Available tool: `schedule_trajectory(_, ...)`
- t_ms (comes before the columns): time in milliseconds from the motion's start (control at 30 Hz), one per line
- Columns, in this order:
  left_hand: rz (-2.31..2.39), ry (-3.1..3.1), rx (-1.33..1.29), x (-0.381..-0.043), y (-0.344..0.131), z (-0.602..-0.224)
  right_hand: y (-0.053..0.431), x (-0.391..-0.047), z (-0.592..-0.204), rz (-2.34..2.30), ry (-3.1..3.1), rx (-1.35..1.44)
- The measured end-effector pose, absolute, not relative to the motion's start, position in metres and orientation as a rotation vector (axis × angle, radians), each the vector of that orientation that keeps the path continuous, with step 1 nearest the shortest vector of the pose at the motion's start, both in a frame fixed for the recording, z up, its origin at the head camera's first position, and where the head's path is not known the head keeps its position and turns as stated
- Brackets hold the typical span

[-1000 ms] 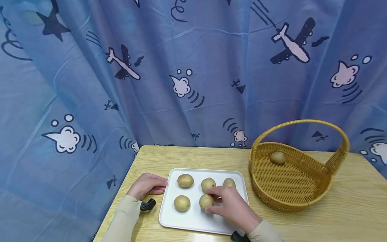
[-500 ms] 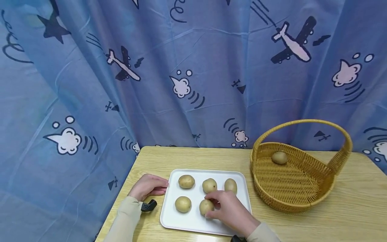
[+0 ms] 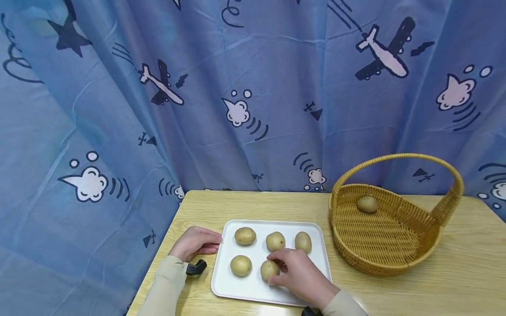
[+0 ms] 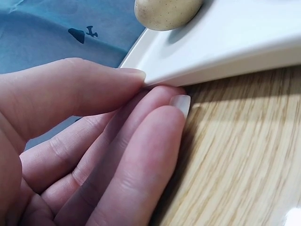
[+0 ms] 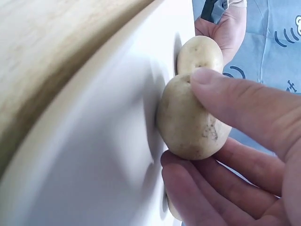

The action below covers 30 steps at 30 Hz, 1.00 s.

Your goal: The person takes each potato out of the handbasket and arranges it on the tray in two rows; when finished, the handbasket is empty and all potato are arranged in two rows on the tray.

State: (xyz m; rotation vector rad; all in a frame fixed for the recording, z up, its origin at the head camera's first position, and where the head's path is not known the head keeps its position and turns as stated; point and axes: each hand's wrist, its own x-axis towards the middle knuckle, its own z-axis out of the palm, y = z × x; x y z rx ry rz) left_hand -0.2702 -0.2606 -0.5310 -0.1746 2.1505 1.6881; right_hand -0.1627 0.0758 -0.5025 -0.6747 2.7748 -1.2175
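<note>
A white tray lies on the wooden table with several potatoes on it. My right hand holds the front middle potato between thumb and fingers, low over the tray. In the right wrist view, the thumb presses one side of that potato and the fingers curl at the other. At the tray's left rim, my left hand pinches the edge, thumb on top and fingertips below. Around the held potato lie a front left potato, a back left one, a back middle potato and a back right potato.
A wicker basket with a tall arched handle stands to the right of the tray. One potato lies inside, against its back wall. Behind the table hangs a blue patterned curtain.
The right hand has shifted slightly and stays at the same potato, now showing more of the back right potato. The left hand keeps its place at the tray's rim.
</note>
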Motion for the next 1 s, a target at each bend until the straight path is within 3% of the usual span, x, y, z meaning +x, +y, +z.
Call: schedule_trajectory(1000, 1.674, 2.138, -0.160, -0.267, -0.260, -0.526, 0.089, -0.163, -0.494, -1.245, 2.741, -0.634)
